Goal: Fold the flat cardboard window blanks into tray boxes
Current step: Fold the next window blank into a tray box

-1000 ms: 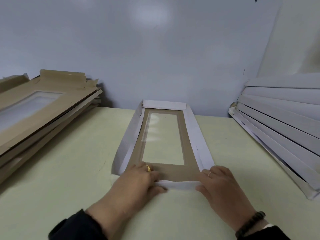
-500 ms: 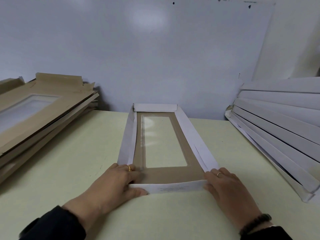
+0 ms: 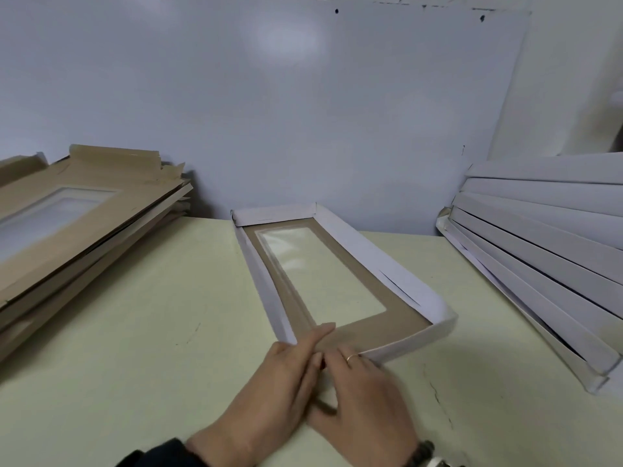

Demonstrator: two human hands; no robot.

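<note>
Brown-faced tray blank (image 3: 337,291) sits mid-frame, now swung clockwise since a second ago; my left hand (image 3: 286,375) and right hand (image 3: 364,382) have converged on its near-left corner, fingers flat, pressing (tucking the last corner, I judge).

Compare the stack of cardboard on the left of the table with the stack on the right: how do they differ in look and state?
The left stack shows brown card faces with a clear window on top; the right stack shows only white surfaces. The left stack's pieces lie flat as sheets with loose flaps at the far end; the right stack's pieces look folded, with raised white walls. Both rest on the pale table against the wall, leaning at a slant.
</note>
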